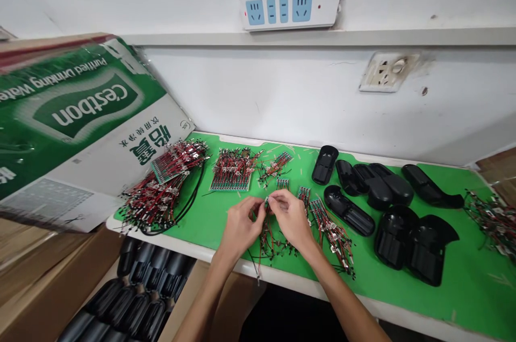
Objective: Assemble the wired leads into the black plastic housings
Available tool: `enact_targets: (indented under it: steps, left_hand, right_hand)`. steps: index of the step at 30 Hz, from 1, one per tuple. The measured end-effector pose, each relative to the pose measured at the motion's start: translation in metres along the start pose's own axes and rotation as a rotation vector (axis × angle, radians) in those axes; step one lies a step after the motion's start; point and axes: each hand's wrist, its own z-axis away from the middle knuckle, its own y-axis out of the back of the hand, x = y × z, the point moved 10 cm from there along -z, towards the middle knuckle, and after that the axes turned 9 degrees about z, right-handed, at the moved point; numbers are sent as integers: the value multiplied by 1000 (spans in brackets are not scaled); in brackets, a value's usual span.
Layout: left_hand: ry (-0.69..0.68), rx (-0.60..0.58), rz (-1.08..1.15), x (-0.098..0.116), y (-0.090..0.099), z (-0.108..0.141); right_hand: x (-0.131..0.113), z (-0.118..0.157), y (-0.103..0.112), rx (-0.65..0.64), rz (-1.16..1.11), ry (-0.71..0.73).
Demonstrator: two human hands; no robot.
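Left hand (241,226): pinching the wire lead (266,203) narrowly, above the front edge of the table (310,287).
Right hand (291,219): pinching the same lead.
Handling: I'm judging it light, limp and fragile, so I'm holding close to its tip.

A green-and-white cardboard carton (80,116) leans tilted at the left end of the counter, and all its printing reads upside down from this view. The largest wording is the brand "C'estbon" (91,100), in white letters inside a dark green oval on the carton's green face. Along the edge of that face runs "Purified Drinking Water" (68,76) in white. On the carton's white face, dark green Chinese print gives the 2 large characters "怡宝" (150,144), with the 5 smaller characters "饮用纯净水" (139,135) beside them. A small round mark (184,126) near the white face's corner is too small to read with certainty.
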Motion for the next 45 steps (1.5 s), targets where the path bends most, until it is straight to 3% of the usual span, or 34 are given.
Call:
enact_targets:
  steps: [10,14,17,20,23,25,28,32,34,37,40,45]
  left_hand:
    - [-9,129,-5,1,-2,6]
    - [28,262,19,0,13,12]
    - [190,342,71,-25,39,16]
    - [319,287,-43,-56,60,16]
    - [350,198,-289,-73,70,16]
    - [332,211,-377,-72,73,17]
    - [254,211,-300,-52,60,20]
    - [318,-35,-156,-38,15,25]
    - [355,-111,-169,-35,2,27]
    - [371,-171,-178,-33,-7,26]
    - [405,-215,-35,-34,-12,25]
    - [446,-87,409,-32,-6,23]
  right_hand:
    - [-11,5,5,46,48,58]
    - [-10,4,5,39,0,40]
    - [-2,0,4,-4,-96,-17]
    - [2,-4,5,-49,-183,-35]
    - [-1,-8,3,-110,-233,-28]
    - [-4,-8,2,-156,-229,-19]
    - [-7,-4,2,-212,-165,-6]
    - [-5,4,6,-272,2,2]
    - [-8,8,6,-304,90,30]
    - [-13,9,7,-308,130,62]
    - [-16,7,4,-301,46,68]
    - [-27,7,6,-251,-101,75]
